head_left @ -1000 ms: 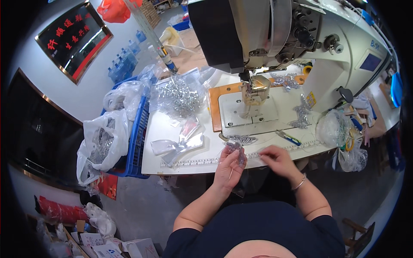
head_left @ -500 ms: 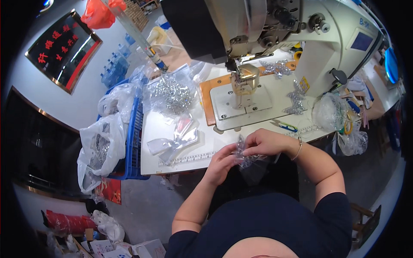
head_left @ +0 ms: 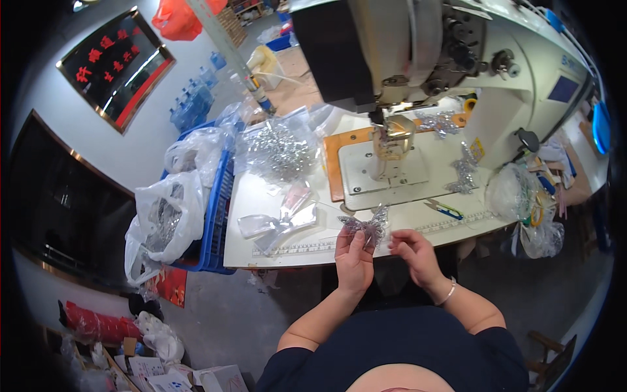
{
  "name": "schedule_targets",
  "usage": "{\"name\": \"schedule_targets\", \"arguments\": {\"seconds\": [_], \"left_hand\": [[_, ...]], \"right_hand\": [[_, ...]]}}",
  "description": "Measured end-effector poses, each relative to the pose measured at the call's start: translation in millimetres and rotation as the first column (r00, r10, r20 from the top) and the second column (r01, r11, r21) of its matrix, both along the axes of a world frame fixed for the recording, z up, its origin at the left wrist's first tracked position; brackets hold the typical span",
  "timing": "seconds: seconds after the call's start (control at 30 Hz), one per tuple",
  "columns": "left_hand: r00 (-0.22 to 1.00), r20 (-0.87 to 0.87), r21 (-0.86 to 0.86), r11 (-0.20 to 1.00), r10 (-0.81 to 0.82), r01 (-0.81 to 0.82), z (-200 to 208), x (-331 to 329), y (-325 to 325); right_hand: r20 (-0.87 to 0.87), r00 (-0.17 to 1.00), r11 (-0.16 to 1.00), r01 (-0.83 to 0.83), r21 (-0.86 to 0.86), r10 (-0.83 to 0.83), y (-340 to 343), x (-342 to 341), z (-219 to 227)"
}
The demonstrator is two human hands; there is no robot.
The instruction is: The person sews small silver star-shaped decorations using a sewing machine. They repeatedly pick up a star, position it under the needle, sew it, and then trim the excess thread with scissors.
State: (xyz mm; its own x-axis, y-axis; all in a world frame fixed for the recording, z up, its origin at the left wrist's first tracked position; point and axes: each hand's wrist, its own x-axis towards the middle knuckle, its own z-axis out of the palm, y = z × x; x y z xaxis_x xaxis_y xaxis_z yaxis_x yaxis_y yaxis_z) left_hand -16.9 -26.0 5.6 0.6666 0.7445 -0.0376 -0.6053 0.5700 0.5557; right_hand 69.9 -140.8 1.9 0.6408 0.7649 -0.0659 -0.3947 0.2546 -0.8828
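Front edge of the white table (head_left: 253,198) is overlapped by both hands mid-frame, with a narrow strip left between that edge and the sewing machine (head_left: 499,127) up top. That strip is shared with 1 pair of snips (head_left: 445,210) right of centre and a clear bow-shaped piece (head_left: 279,227) left of it. At frame centre the butterfly piece (head_left: 367,225) is pinched upright between thumb and fingers of the left hand (head_left: 354,264). The right hand (head_left: 417,260) is held just beside it, loosely curled; whether anything's gripped there can't be told. Silvery, lacy look, 2 wings spread.
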Motion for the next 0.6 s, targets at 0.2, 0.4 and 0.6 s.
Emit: {"name": "schedule_targets", "arguments": {"seconds": [0.2,0.4,0.6], "left_hand": [[0.999,0.042,-0.021,1.0,0.006,-0.005,-5.0,3.7,-8.1],[0.905,-0.077,0.514,0.794,0.418,-0.323,-6.6,5.0,1.2],[0.705,0.293,0.934,-0.35,0.646,-0.068,15.0,1.7,1.9]], "right_hand": [[-0.51,0.857,0.967,0.06,0.248,0.077,16.0,-9.0,4.9],[-0.335,0.941,0.999,-0.035,0.02,0.039,14.3,-18.3,-1.9],[-0.151,0.938,0.882,-0.228,0.413,0.313,11.4,-9.7,36.2]]}}
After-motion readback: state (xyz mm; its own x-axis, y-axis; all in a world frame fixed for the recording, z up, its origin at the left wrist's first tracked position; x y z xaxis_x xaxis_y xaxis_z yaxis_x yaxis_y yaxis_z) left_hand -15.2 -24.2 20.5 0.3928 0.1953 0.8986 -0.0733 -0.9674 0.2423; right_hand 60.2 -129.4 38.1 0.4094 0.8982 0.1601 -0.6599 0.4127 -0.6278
